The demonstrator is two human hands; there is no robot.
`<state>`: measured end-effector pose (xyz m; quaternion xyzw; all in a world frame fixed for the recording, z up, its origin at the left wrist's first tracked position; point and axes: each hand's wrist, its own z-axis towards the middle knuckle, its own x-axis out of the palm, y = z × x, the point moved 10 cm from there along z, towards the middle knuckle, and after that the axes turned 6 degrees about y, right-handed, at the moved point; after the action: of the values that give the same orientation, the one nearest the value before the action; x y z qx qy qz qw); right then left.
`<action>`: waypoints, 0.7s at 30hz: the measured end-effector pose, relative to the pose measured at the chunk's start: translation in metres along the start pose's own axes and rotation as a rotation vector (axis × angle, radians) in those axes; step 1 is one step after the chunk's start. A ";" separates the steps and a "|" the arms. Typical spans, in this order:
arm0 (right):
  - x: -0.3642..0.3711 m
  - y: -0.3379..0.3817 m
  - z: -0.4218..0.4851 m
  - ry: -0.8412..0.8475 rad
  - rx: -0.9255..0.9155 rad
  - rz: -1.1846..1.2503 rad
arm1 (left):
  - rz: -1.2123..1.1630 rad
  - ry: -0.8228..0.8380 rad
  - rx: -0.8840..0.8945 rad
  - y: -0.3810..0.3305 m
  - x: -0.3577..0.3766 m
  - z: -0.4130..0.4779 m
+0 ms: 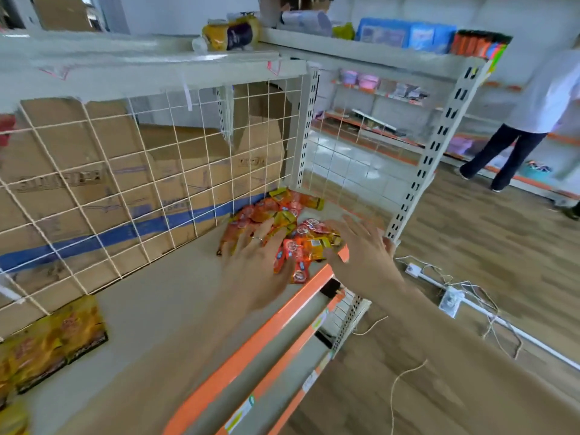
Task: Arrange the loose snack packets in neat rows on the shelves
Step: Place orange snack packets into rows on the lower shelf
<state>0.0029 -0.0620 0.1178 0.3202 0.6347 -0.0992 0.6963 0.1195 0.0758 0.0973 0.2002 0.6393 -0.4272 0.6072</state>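
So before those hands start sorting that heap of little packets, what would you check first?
1. Packets within reach: the snack packets lie in a loose heap right under both hands. Ok.
2. Hands free: left hand and right hand have their fingers spread and hold nothing. Ok.
3. Room for rows: bare shelf stretches left of the heap. Ok.
4. Edge safety: a few packets sit right at the orange front edge and might slip off. Not ok.
5. Rows begun: none yet, only a jumble. Not ok.
6. Packets all one kind: too blurred. Cannot tell.
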 end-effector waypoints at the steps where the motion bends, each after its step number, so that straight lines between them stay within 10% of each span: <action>1: 0.000 -0.006 0.011 0.009 0.016 -0.004 | -0.006 0.018 0.001 0.001 0.003 0.013; 21: 0.062 -0.063 0.272 0.202 -0.136 -0.037 | 0.084 0.072 -0.189 0.040 0.085 0.233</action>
<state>0.2024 -0.2498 0.0357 0.2689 0.7127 -0.0357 0.6469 0.2760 -0.1087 0.0282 0.1839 0.6892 -0.3315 0.6174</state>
